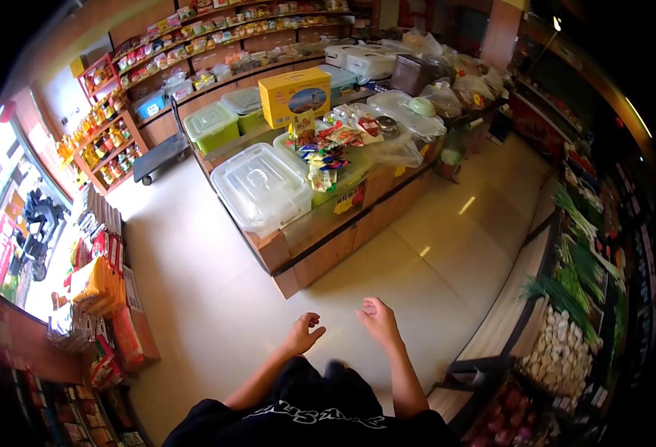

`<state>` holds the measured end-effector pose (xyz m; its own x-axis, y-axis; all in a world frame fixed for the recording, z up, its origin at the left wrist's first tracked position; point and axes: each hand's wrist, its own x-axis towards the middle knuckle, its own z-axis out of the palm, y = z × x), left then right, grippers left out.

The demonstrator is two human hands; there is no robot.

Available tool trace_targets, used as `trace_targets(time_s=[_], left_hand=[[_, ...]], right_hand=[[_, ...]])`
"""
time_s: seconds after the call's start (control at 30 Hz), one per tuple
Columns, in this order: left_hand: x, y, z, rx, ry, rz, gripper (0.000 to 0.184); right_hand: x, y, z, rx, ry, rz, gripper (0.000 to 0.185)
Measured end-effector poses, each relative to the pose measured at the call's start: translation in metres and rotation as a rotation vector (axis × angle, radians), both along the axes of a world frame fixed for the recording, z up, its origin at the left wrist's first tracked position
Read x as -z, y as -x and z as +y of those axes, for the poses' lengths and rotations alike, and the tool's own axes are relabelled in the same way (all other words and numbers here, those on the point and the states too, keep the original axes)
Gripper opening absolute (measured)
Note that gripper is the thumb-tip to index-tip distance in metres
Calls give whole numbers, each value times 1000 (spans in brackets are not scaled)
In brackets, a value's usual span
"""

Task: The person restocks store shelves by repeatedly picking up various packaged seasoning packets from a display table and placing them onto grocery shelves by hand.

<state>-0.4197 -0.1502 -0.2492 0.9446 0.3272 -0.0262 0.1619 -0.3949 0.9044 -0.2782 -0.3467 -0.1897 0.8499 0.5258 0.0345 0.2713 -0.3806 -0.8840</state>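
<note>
My left hand [302, 334] hovers over the floor in front of my body, its fingers loosely bent and its thumb apart, with nothing in it. To its right, my right hand [379, 319] is held out, also bare, fingers slightly curved. Both hands are open and touch nothing. The nearest large thing ahead is a wooden display counter [320, 262]. On its near corner sits a clear lidded plastic bin [261, 186]. Small colourful snack packets [324, 158] lie in a heap beside it, and a yellow box [295, 97] stands behind.
Stacked packages [98, 287] and a red carton [134, 337] line the left by the doorway. A flatbed trolley [162, 155] stands farther back. To the right, a produce stand holds garlic [559, 354], red onions [503, 417] and green onions [566, 298].
</note>
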Motion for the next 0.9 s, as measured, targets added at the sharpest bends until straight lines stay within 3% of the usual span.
trace_targets(time_s=[0.23, 0.4, 0.5, 0.6, 0.73, 0.83, 0.9], left_hand=[[35, -107, 99, -182, 125, 98, 45], [57, -213, 179, -250, 196, 93, 44], [51, -289, 220, -258, -189, 44, 47], [36, -352, 254, -311, -413, -8, 62], [37, -423, 287, -295, -765, 24, 76], [56, -451, 297, -177, -888, 92, 80], [55, -460, 293, -198, -747, 26, 69]], right_hand=[[-9, -142, 138, -150, 147, -115, 50], [30, -235, 227, -241, 262, -111, 74], [33, -290, 266, -284, 386, -44, 81], [47, -342, 296, -295, 400, -95, 87], [67, -404, 323, -274, 331, 35, 95], [118, -441, 335, -282, 197, 126, 98], [130, -464, 343, -346, 137, 73, 96]])
